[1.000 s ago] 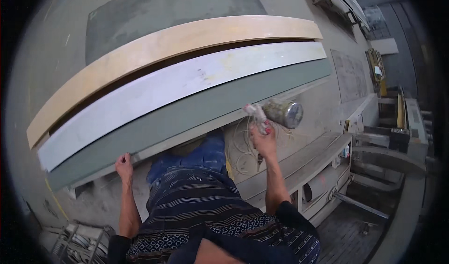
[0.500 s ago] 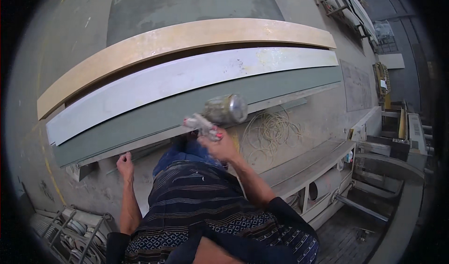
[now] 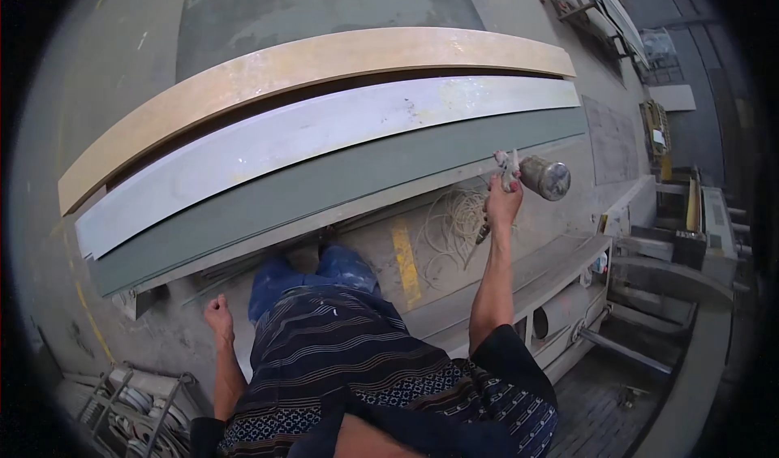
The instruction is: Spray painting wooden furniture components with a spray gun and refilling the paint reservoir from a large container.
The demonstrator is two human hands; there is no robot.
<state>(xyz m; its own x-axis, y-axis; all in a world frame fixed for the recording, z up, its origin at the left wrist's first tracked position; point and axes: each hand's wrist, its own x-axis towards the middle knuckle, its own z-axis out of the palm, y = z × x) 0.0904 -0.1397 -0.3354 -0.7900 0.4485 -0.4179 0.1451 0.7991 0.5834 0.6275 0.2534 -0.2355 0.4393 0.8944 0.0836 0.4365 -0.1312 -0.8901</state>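
Note:
My right hand (image 3: 503, 206) grips a spray gun (image 3: 507, 166) with a stained metal cup (image 3: 545, 178). The gun is held over the right part of the near edge of a long grey-green board (image 3: 349, 189). Behind that board lies a white board (image 3: 308, 140), and farther back a pale wood-coloured board (image 3: 316, 64); smears mark both. My left hand (image 3: 218, 320) hangs in front of the boards' left end, its fingers curled in a loose fist, with nothing seen in it.
A coiled pale hose (image 3: 458, 221) lies on the floor under the right side. Machinery with a long bench (image 3: 527, 283) stands at the right. A metal rack (image 3: 134, 409) sits at the lower left. A dark patch (image 3: 324, 8) covers the floor beyond the boards.
My right hand has swept the spray gun from the middle to the right along the boards, and the arm is more stretched out. My left hand has lowered slightly, toward me.

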